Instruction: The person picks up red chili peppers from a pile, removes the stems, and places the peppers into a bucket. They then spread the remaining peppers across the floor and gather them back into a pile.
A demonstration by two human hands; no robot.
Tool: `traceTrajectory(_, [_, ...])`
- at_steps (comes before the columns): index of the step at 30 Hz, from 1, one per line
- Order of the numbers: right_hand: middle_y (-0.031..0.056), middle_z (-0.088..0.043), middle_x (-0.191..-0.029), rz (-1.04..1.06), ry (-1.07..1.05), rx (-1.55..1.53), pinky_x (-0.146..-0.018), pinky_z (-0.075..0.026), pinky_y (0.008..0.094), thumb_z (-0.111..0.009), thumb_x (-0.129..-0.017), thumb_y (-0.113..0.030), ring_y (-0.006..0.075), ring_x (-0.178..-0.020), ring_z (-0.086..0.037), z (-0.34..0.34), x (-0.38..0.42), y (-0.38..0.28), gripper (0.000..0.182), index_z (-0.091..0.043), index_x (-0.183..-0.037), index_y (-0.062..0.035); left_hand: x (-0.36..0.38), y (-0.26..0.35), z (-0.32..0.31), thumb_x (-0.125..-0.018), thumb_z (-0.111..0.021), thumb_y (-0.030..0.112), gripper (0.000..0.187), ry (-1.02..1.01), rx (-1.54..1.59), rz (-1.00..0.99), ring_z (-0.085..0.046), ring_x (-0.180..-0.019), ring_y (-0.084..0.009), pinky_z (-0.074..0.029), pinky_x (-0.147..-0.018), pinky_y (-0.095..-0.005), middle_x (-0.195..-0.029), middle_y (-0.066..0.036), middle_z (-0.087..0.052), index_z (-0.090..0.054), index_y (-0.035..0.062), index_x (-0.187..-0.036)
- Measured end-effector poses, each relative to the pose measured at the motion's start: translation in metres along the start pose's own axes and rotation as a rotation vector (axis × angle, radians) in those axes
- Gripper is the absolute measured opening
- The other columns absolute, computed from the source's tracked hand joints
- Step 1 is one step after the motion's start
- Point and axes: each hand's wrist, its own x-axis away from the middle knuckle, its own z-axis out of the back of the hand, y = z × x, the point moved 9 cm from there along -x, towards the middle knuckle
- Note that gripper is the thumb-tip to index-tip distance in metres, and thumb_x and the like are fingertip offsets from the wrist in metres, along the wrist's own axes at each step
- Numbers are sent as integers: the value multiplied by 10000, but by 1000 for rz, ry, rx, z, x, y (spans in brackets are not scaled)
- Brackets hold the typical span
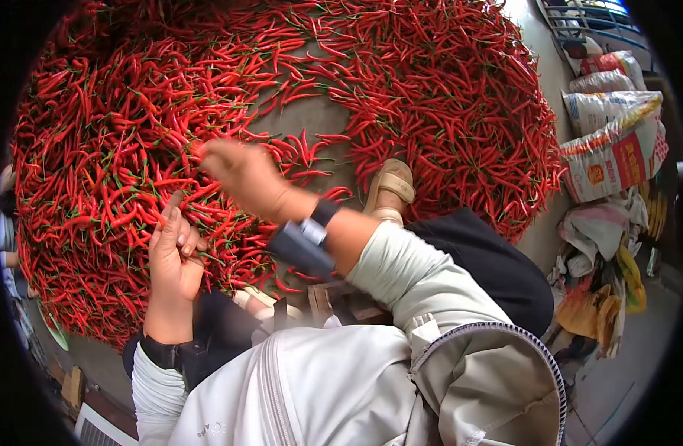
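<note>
A red chili (pixel 179 202) is pinched in left hand (pixel 175 256) fingers; right hand (pixel 243 175), blurred, is reached into chili pile (pixel 431 97), grip can't be told.

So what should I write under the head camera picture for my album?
Two hands, left hand and right hand, reach into a big heap of red chili peppers spread on the ground, with filled sacks beside it.

Both hands, left hand (pixel 174 256) and blurred right hand (pixel 241 175), reach into red chillies (pixel 431 97), grips unclear.
</note>
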Motion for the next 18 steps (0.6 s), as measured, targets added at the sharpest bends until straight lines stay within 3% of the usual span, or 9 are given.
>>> traceTrajectory(1, [109, -615, -830, 146, -25, 2, -665, -474, 293, -528, -860, -79, 192, -730, -590, -23, 11, -8, 158, -559, -1003, -19, 0, 0, 0, -879, -558, 231, 303, -4, -3, 3, -340, -478, -26, -340, -501, -178, -569, 69, -356, -509, 96, -1145])
traceTrajectory(3, [133, -597, -780, 108, -299, 18, -659, -483, 349, -483, -858, -41, 210, -779, -616, -56, 30, -24, 126, -514, -977, -12, -2, -1, 18, -860, -586, 250, 164, 133, -10, -20, -333, -478, -28, -320, -492, -189, -574, 79, -359, -571, 135, -975])
traceTrajectory(5, [137, -603, -772, 278, -202, 118, -644, -487, 364, -519, -840, -44, 219, -777, -628, -47, 40, -42, 126, -496, -959, -7, 0, 2, 13, -868, -575, 247, 123, 69, -69, -28, -336, -481, -29, -314, -483, -190, -578, 75, -373, -560, 135, -915])
traceTrajectory(6, [137, -603, -772, 274, -202, 123, -644, -487, 364, -519, -840, -44, 219, -777, -628, -44, 40, -42, 126, -496, -959, -7, 2, 2, 10, -868, -575, 247, 123, 67, -65, -23, -336, -481, -29, -314, -483, -190, -578, 75, -373, -560, 135, -915])
traceTrajectory(8, [140, -609, -782, -66, -308, -178, -653, -488, 348, -570, -821, -81, 224, -756, -627, -46, 39, -18, 157, -495, -934, -1, 4, 1, 3, -880, -557, 245, 125, 36, -106, -12, -334, -483, -28, -304, -474, -186, -583, 71, -378, -547, 120, -889])
traceTrajectory(12, [149, -607, -815, 98, -251, -93, -687, -479, 322, -626, -801, -172, 242, -771, -619, -27, 34, -15, 254, -503, -928, 11, 0, 10, 9, -907, -509, 244, 162, 107, -120, -86, -322, -490, -29, -291, -471, -179, -591, 63, -364, -504, 107, -820])
traceTrajectory(13, [153, -601, -842, 10, -203, -46, -698, -477, 342, -635, -787, -198, 262, -800, -606, -16, 29, 6, 290, -507, -928, 21, 0, 12, 10, -919, -482, 273, 206, 127, -70, -84, -323, -498, -36, -296, -478, -189, -595, 57, -352, -477, 112, -791])
traceTrajectory(15, [143, -595, -865, -9, 22, 334, -733, -463, 358, -620, -770, -193, 292, -840, -583, 29, 15, 45, 293, -519, -961, 4, -2, 17, 6, -927, -459, 301, 256, 48, -37, -116, -332, -512, -49, -301, -487, -206, -607, 51, -349, -442, 124, -743])
traceTrajectory(18, [116, -574, -968, 74, 11, 1049, -843, -394, 419, -571, -748, -176, 294, -991, -519, 87, 15, 113, 305, -525, -1022, -49, 0, 12, -3, -925, -459, 315, 296, 23, 18, -64, -342, -522, -70, -311, -497, -222, -611, 38, -353, -404, 142, -691])
